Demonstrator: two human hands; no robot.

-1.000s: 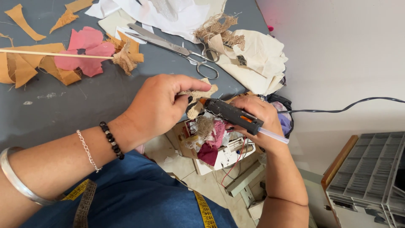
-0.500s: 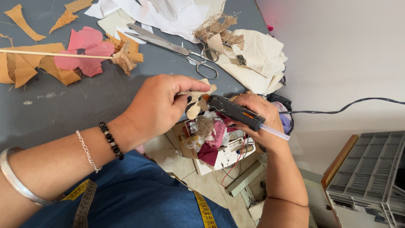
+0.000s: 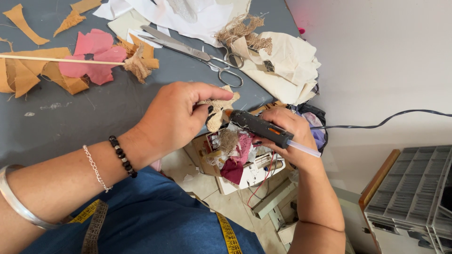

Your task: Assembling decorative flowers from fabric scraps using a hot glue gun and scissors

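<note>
Here, frayed beige fabric scrap

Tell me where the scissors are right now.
In the head view the scissors lie on the grey table, beyond the left hand, between the pink fabric piece and the cream cloth.

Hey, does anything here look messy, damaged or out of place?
Frayed fabric scraps lie scattered over the grey table, and the scissors lie loose among them. Otherwise nothing looks spilled or broken.
</note>
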